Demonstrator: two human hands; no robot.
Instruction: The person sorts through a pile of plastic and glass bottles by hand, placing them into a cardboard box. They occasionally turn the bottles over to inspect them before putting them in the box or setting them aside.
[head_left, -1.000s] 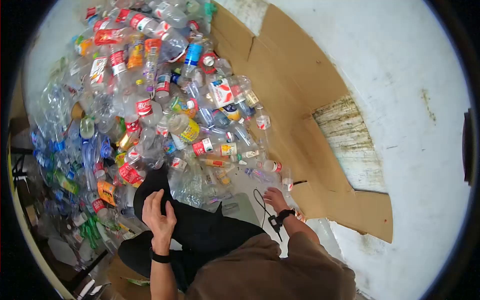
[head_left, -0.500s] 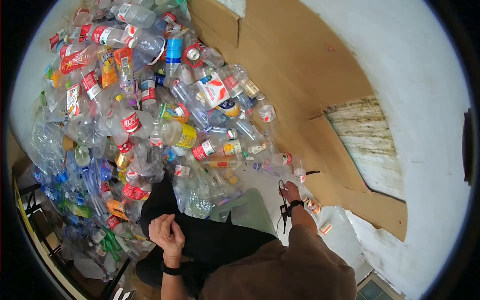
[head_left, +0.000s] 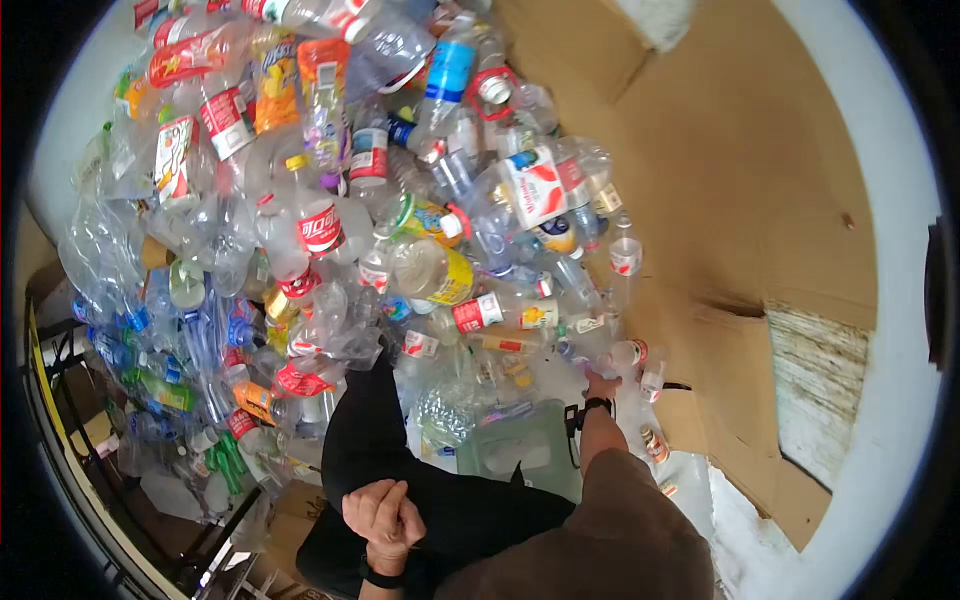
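My left hand [head_left: 383, 515] rests on the black trouser leg [head_left: 440, 490], its fingers curled in and nothing showing in them. To the right, my right hand [head_left: 602, 386] reaches down beside the pile, close to a clear plastic bottle [head_left: 560, 375] and a bottle with a red-and-white label [head_left: 628, 353]. Its fingertips are blurred and partly hidden, so a grip on either bottle cannot be made out. A black device with a cable [head_left: 574, 420] hangs by that wrist. Another clear bottle [head_left: 652, 382] stands just right of the hand.
A large heap of empty plastic bottles [head_left: 320, 230] fills the left and centre. A pale green plastic stool or lid [head_left: 515, 450] is beside my leg. Cardboard [head_left: 740, 180] lines the right wall. An orange-labelled can or bottle [head_left: 655, 445] lies on the floor. A metal frame [head_left: 60, 420] runs at left.
The view has shifted closer, so the heap appears larger and further right. My right hand has moved forward to the bottles at the heap's edge. My left hand's fingers have curled in more.
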